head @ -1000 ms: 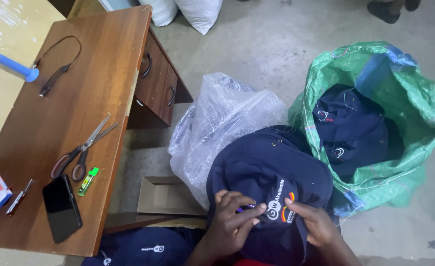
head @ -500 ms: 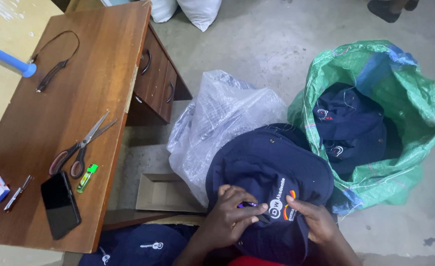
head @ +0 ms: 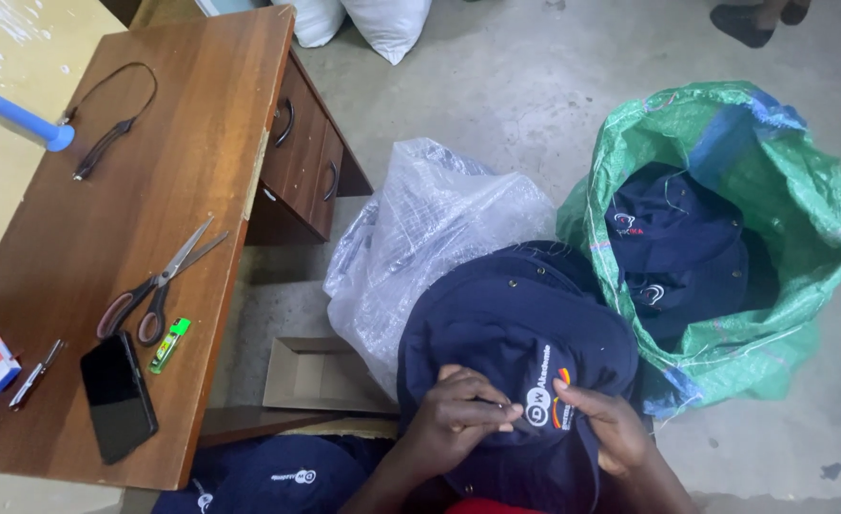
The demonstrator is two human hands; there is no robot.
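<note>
While both hands pinch its front, a navy cap sits in the lap.
Left hand and right hand close on the embroidered patch, steadying it; more caps fill the green sack.

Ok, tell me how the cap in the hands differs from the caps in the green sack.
The cap in the hands lies out in the open, across the lap, with left hand and right hand pinching at its embroidered front; the caps in the green sack lie untouched, piled inside the green sack. The held cap shows its whole crown; the sacked ones are partly hidden by the sack's rim. All are dark navy with a light emblem.
</note>
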